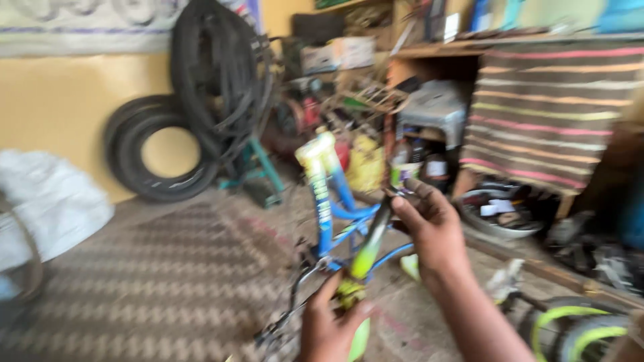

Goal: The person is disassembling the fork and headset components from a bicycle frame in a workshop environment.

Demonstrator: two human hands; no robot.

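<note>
Frame [329,201]: centre, upright on the floor. Fork [371,241]: before the frame, upper end in the right hand [433,224], lower end in the left hand [330,325]. Tyres [161,151]: left rear, against the wall [60,100]. Sack [50,198]: far left, on the floor. Stool [436,107]: behind the frame, right. Cloth [550,114]: right, hanging from the shelf [469,45]. Basin [500,214]: below the cloth. Wheel [583,328]: lower right.
</note>
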